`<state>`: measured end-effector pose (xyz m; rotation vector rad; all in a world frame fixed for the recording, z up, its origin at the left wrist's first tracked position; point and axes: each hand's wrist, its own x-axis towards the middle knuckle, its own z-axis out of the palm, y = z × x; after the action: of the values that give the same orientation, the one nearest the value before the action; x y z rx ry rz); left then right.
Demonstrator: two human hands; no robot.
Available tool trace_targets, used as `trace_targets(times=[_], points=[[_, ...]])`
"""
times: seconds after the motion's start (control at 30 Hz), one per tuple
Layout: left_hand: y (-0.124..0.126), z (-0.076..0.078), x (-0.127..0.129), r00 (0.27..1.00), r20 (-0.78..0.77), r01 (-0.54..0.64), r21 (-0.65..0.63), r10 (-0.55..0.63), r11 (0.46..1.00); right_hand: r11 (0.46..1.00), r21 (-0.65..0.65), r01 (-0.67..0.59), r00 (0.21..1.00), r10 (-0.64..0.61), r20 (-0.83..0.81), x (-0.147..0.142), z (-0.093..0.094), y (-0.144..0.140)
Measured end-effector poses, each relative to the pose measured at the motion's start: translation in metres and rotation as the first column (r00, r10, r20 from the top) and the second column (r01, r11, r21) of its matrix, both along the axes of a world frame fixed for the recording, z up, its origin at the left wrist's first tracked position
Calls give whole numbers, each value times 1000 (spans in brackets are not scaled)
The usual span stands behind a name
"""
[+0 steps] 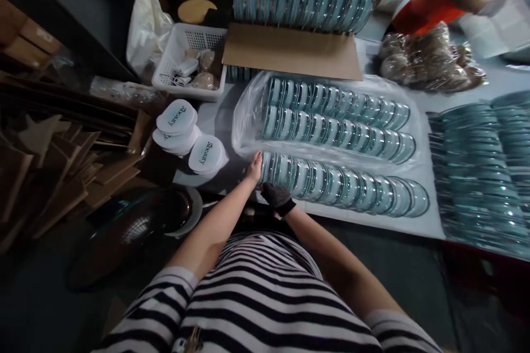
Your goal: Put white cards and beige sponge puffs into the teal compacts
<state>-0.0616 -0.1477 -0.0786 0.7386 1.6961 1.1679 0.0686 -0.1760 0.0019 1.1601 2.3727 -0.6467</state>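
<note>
Glossy clear-plastic round cases lie in rows beside a crinkled shiny plastic bag. The right hand wears a dark mesh cloth glove; behind the bag sits matt brown cardboard.

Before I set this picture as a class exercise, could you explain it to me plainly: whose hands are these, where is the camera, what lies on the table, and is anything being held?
The picture comes from a camera worn on a person's head, looking down at their own arms and striped shirt. Their bare left hand touches the near end of a row of round teal-rimmed clear lids on the white table. The right hand wears a dark mesh glove and rests at that same row end; whether it grips a lid is unclear. Two more rows lie in a clear plastic bag. White oval lidded containers printed "Beauty" stand to the left, beside a white basket.
</note>
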Motion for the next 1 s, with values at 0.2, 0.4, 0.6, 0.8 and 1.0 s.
trace_targets(times=[0.2, 0.4, 0.6, 0.8, 1.0], points=[[2, 6, 11, 997, 4, -72, -72, 72, 995, 995, -104, -8, 1000, 9, 8, 8, -34, -14], [-9, 19, 9, 937, -340, 121, 115, -75, 986, 996, -85, 19, 998, -23, -50, 25, -6, 10], [-15, 30, 5, 734, -608, 435, 79, -302, 897, 996, 45, 82, 980, -89, 178, 17, 36, 130], [-14, 29, 7, 765, -583, 411, 114, -274, 905, 980, -145, -138, 961, 168, 220, -18, 36, 178], [-12, 34, 7, 734, -604, 420, 43, -311, 907, 994, 55, -92, 995, 89, 53, 34, 36, 101]])
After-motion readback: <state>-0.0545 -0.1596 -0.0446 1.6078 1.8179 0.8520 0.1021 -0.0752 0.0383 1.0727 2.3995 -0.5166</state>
